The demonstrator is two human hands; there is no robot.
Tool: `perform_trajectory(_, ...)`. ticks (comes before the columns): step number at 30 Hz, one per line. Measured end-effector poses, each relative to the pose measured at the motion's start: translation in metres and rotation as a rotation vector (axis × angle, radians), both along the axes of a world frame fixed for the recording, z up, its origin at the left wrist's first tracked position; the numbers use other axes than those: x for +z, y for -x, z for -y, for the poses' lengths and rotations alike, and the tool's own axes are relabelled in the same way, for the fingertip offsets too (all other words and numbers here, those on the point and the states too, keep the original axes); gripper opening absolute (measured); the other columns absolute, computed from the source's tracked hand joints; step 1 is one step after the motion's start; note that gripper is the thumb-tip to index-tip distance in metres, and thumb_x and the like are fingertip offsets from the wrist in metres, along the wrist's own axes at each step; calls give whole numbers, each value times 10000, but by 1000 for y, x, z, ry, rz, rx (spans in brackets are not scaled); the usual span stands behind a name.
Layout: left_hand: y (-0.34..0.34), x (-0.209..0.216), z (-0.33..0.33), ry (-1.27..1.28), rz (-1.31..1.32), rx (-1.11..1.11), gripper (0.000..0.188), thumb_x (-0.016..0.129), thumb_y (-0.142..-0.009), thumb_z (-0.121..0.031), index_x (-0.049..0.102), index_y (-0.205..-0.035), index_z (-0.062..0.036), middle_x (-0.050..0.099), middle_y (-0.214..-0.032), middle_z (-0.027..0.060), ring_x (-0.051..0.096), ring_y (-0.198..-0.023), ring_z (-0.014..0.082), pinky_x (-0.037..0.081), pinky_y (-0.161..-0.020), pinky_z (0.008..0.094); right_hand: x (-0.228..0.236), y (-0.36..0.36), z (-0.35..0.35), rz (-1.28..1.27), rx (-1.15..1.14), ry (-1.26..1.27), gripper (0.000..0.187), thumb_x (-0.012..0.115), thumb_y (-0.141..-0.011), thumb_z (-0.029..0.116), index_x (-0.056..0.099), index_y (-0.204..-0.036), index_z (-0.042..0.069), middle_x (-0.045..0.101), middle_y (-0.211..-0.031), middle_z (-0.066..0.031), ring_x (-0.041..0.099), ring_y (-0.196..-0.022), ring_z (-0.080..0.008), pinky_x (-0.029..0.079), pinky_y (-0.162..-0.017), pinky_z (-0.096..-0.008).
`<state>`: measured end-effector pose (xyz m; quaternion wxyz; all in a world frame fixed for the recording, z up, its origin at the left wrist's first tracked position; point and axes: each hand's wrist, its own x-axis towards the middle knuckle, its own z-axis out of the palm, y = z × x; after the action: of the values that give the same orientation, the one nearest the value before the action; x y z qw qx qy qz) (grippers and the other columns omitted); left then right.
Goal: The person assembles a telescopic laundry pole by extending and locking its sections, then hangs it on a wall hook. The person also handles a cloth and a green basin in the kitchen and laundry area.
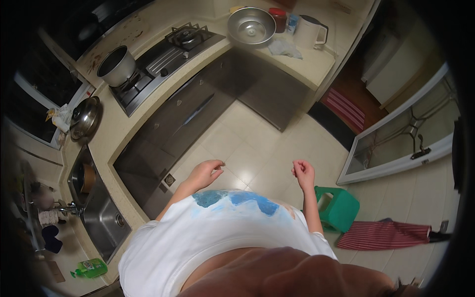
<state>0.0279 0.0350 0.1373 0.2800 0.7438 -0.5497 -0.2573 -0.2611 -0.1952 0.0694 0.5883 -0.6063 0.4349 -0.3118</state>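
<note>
My left hand (207, 174) is loosely curled, visibly empty; my right hand (303, 173) has bent fingers, but I can't tell how tightly. The green stool (345, 208) stands right of my right forearm; turning carelessly, I might trip over it.

I stand on glossy, pale floor tiles (237, 133) that catch a bright glare. A cream bench (110, 131) curves left and ahead above dark cabinet fronts (193, 114). Left is a dark window (34, 92); right, a white-framed glass door (391, 143) stands open beside a tiled wall (413, 198).
</note>
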Motion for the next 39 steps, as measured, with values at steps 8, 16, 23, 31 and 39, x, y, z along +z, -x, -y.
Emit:
perform_trajectory(8,-59,-23,64,-9,-105,154,198,603,-825,-130,624,-998,-36,642,-822,106,617,-775,264,477,-688,341,10,-117,121,48,208,31,118,603,-874,129,612,-910,18,599,-675,-13,550,-589,-66,433,-523,-195)
perform_trajectory(16,-160,-29,179,139,-73,156,214,612,-815,-144,615,-1005,-45,634,-833,104,613,-794,276,475,-697,344,10,-211,268,-109,168,256,229,643,-815,105,607,-1030,36,627,-843,-11,565,-675,-66,467,-619,-211)
perform_trajectory(23,-193,-30,199,105,14,220,204,621,-808,-130,606,-987,-32,631,-831,123,611,-801,305,479,-706,354,2,-291,418,-509,98,665,477,693,-761,227,539,-1190,90,562,-1149,-175,573,-968,-277,464,-863,-358)
perform_trajectory(31,-139,-29,140,-103,0,747,215,626,-806,-122,615,-993,-15,642,-820,137,625,-772,291,480,-673,346,-8,-358,521,-884,19,807,503,679,-752,283,532,-1220,170,450,-1293,-169,445,-1178,-323,419,-934,-440)
perform_trajectory(39,-117,-32,162,-172,-90,803,228,642,-804,-125,617,-995,-4,648,-806,133,619,-695,240,474,-626,324,-32,-294,535,-510,101,480,318,593,-817,316,600,-1068,121,642,-951,-94,611,-908,-269,489,-771,-421)
